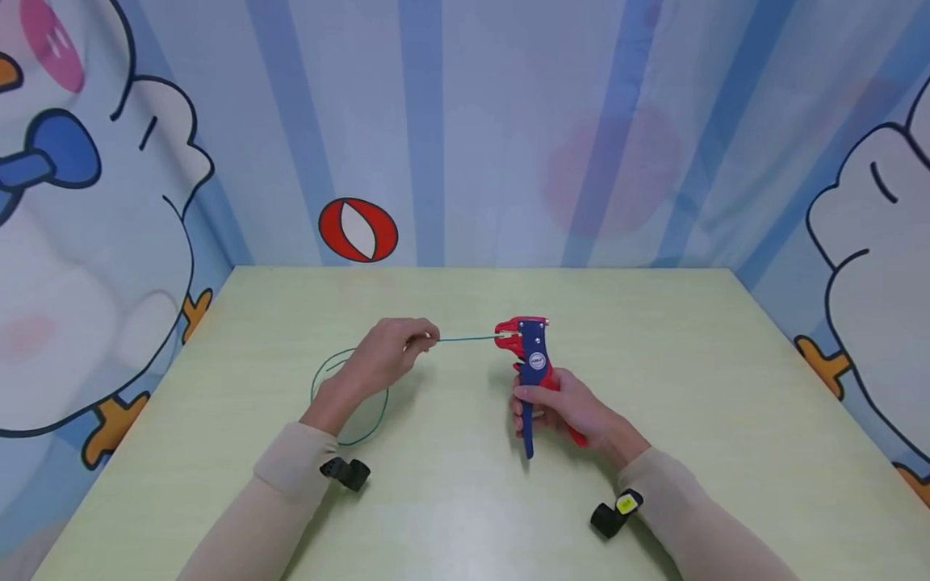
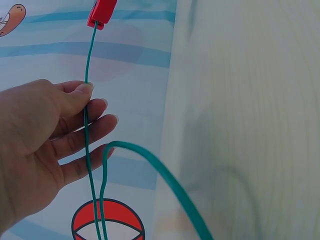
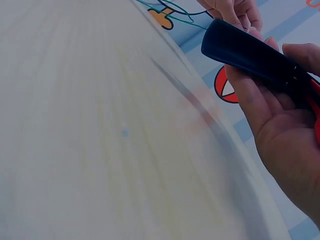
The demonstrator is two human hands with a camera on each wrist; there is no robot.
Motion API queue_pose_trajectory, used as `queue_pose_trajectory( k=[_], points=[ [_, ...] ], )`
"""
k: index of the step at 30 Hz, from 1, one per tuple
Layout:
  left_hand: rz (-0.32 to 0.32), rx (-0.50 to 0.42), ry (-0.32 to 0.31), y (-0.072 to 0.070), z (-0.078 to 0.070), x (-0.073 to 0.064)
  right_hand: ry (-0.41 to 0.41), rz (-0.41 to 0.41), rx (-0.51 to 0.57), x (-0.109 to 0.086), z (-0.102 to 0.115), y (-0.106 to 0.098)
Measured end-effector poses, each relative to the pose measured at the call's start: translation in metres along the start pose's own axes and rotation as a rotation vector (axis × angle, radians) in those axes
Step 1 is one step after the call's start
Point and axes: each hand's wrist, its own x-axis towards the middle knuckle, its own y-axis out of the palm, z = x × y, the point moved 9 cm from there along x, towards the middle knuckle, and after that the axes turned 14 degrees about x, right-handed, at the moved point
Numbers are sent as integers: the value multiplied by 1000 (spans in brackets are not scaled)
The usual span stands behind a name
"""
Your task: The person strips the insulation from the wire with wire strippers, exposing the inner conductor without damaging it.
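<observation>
Above the worktop [image 1: 465, 500], the left hand [image 1: 381, 353] pinches the wire [image 1: 468, 339], its end reaching into the mouth of the stripper [image 1: 534, 347] that the right hand [image 1: 579, 406] grips; placing looks done, stripping not yet.

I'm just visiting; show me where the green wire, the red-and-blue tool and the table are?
Green wire [image 2: 175, 185]: left wrist view, on its curving near strand.
Red-and-blue tool [image 1: 537, 361]: head view, on its blue body's round label.
Table [image 1: 639, 323]: head view, on bare tabletop.
</observation>
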Motion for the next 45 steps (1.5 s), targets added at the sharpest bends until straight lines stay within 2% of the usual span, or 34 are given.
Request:
queue_pose_trajectory(
  k=[19,31,41,45],
  points=[
    [10,2,20,-2,-3,-1,-16,18,-51,0,1,5],
    [12,8,15,-5,-3,0,-23,10,-40,0,2,7],
    [-9,3,38,-9,-4,0,-49,103,-17,-3,4,18],
    [-17,4,40,-12,-5,0,-47,107,18,-2,2,22]
  ],
)
